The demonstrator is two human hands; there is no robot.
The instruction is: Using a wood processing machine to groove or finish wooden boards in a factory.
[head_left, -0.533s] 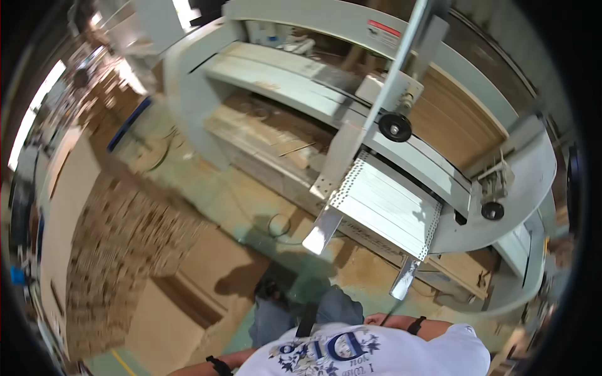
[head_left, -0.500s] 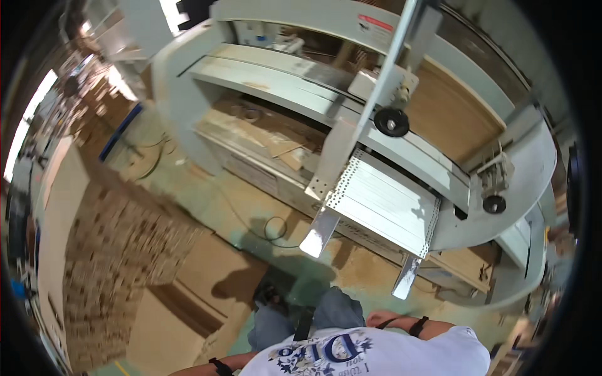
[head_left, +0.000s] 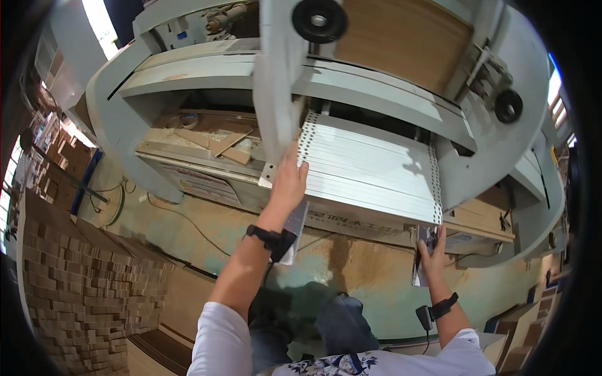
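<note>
A white slatted metal table (head_left: 370,166) with perforated side edges juts toward me from a large pale machine (head_left: 351,81). My left hand (head_left: 288,185) grips its left edge, the thumb on the near side and the other fingers reaching along the edge. At the near right corner my right hand (head_left: 434,254) has thumb and fingers around the edge, beside a shiny metal bracket (head_left: 416,269). A second shiny bracket (head_left: 293,232) hangs beneath my left wrist. Just beyond my left fingers rises a pale upright arm (head_left: 276,81), smeared by motion.
A black round knob or wheel (head_left: 320,20) sits at the top, another black wheel (head_left: 508,106) at the right. Wood offcuts (head_left: 229,147) lie on the machine's lower shelf. Stacked brown boards (head_left: 88,288) stand at left. A cable (head_left: 194,225) crosses the dusty floor.
Both my hands have come up from beside my body to the slatted table's two sides. My view has shifted closer to the machine, with the table now nearer level.
</note>
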